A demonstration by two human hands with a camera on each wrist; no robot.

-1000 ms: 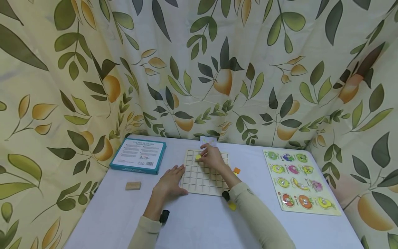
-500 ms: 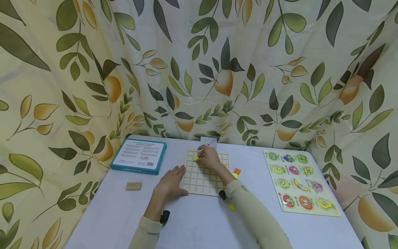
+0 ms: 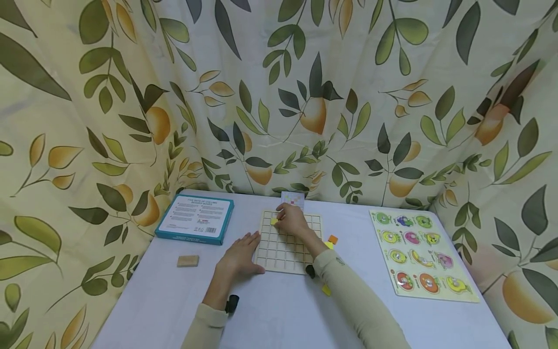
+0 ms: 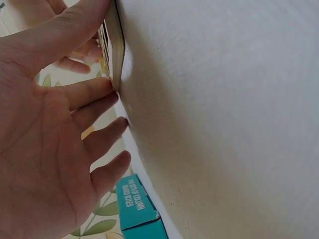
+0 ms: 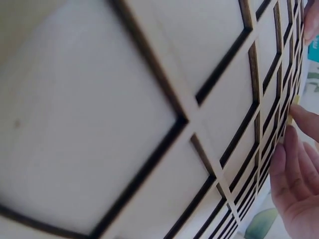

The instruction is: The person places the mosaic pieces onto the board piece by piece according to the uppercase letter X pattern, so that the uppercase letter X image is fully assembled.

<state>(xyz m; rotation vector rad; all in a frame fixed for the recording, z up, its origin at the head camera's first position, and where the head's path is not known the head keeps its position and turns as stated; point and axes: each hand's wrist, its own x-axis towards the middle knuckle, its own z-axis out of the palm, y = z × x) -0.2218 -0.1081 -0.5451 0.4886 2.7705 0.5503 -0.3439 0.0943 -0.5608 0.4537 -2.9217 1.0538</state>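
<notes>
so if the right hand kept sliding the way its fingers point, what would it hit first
Probably the yellow tile at the fingertips of the right hand, in the far left part of the wooden grid board. Past it comes the board's left edge, then bare table. Depth is hard to judge.

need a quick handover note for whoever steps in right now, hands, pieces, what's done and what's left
Left hand: flat, fingers straight, steadying the left edge of the grid board.
Right hand: pinching a yellow tile over a cell near the board's far left corner.
Loose pieces: orange tile right of the board, another yellow tile near the front corner.
Done: no tile seated in the visible cells.
Left: seat this tile, then the loose ones.
</notes>
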